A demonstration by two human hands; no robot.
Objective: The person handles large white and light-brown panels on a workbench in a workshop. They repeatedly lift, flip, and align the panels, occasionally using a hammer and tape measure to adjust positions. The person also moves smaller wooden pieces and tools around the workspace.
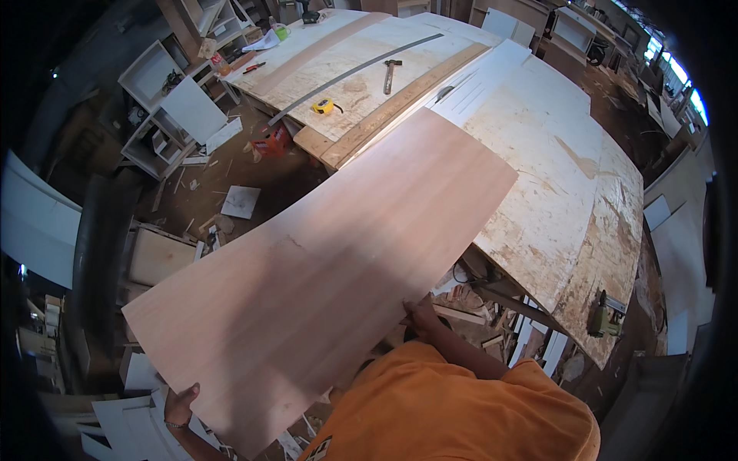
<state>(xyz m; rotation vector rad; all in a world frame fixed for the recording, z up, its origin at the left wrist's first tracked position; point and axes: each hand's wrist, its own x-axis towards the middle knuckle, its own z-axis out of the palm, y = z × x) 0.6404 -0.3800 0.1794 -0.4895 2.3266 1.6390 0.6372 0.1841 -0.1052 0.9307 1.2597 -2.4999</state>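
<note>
A large reddish-brown plywood sheet (330, 269) stretches from beside my body to the worktable, its far end over the white saw plate. My left hand (182, 405) grips the sheet's near left edge, thumb on top and the other fingers hidden beneath. On the edge closest to my body, my right hand (423, 316) is closed, its fingers partly under the sheet. Just past the far end, a saw blade (443, 94) pokes up through the white plate (480, 84). A long wooden strip (407, 100) runs along the plate's left side.
On the worktable (538, 223) lie a hammer (390, 75), a yellow tape measure (323, 106) and a long metal ruler (354, 75). A green power tool (606, 315) sits at its right corner. White cabinet boxes (165, 115) stand left; offcuts litter the floor.
</note>
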